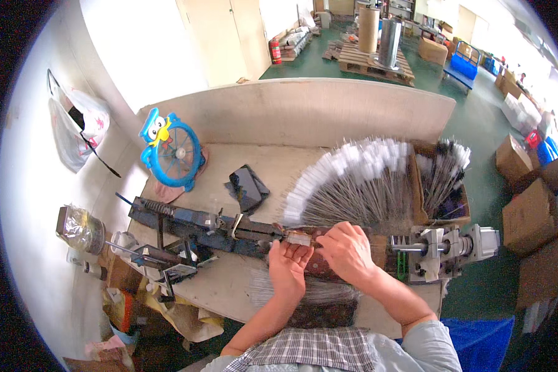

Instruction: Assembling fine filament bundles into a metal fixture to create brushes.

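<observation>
My left hand (287,263) and my right hand (348,250) meet at the middle of a long metal fixture (192,224) lying across the workbench. Together they pinch a small pale brush-like piece (299,237) on the fixture's track. A fan of thin wire stems with white tips (353,183) lies spread just behind my hands. More bare wires (273,288) lie on the bench under my left wrist. At the fixture's right end sits a grey motor unit (456,245).
A cardboard box of dark-tipped stems (445,186) stands at the right of the bench. A black phone (248,188) and a small blue cartoon fan (170,152) sit at the back left. A plastic bag (74,127) hangs on the wall. Cartons (530,214) line the floor at right.
</observation>
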